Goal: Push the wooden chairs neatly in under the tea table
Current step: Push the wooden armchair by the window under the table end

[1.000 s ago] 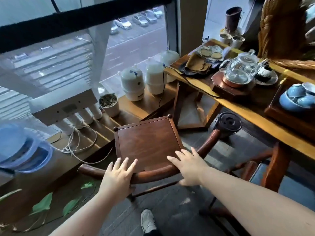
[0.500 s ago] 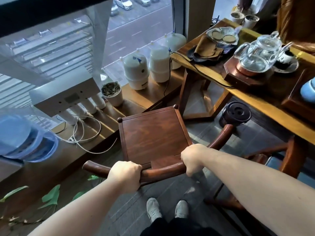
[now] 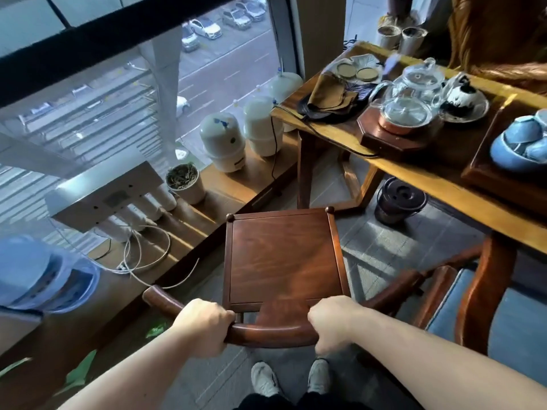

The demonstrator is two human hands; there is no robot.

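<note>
Clamping curved back rail of wooden chair (image 3: 284,255): left hand (image 3: 204,329) and right hand (image 3: 333,324) each wrapped in closed grip, either side of centre. Chair stands on floor, clear of tea table (image 3: 420,184), seat beside table corner. Likely heavy, rigid hardwood; rail good hold.

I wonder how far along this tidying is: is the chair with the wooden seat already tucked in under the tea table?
No: the wooden chair stands out on the floor, clear of the tea table, with both hands on its curved back rail.
</note>
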